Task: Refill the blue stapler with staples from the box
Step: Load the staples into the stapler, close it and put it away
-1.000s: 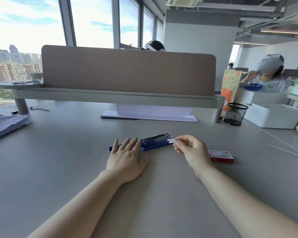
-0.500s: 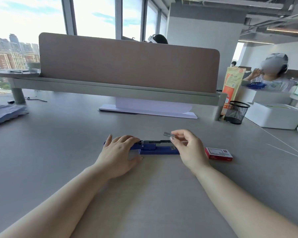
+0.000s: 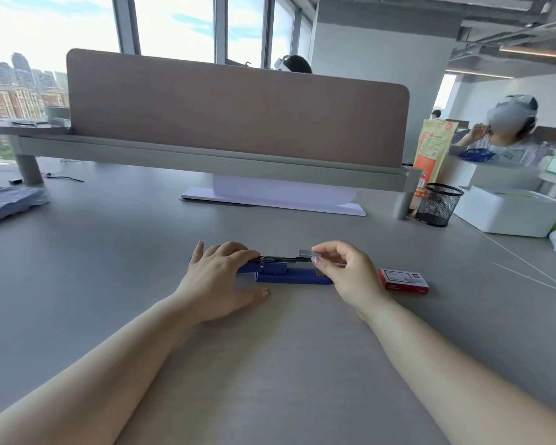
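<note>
My left hand curls over the blue stapler, hiding its rear; my right hand pinches a staple strip, partly hidden in that pinch, just above it.

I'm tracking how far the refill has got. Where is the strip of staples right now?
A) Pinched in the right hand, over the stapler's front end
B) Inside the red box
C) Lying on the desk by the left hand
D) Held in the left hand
A: the right hand pinches the staple strip just above the blue stapler, which the left hand holds down; the red box lies apart, to the right.
</note>
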Demonstrator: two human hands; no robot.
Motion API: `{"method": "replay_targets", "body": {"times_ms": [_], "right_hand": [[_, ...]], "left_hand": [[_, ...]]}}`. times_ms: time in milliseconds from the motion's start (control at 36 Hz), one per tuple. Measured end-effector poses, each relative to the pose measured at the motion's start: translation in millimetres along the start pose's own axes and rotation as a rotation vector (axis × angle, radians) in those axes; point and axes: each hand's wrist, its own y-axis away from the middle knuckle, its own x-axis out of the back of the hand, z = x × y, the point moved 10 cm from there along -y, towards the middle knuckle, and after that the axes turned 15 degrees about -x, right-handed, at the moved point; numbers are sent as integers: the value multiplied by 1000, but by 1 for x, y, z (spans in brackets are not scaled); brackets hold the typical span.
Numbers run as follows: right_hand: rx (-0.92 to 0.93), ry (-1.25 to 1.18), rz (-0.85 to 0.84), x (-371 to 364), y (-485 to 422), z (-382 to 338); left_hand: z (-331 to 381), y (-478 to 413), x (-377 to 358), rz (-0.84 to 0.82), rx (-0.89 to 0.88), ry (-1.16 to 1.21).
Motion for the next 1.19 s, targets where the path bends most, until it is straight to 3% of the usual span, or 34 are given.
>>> {"method": "replay_targets", "body": {"times_ms": [944, 1194], "right_hand": [[3, 75, -43, -4, -1, 0], [-83, 32, -111, -6, -8, 6]], "left_hand": [[-3, 0, -2, 4, -15, -24], [-2, -1, -4, -4, -16, -18]]}}
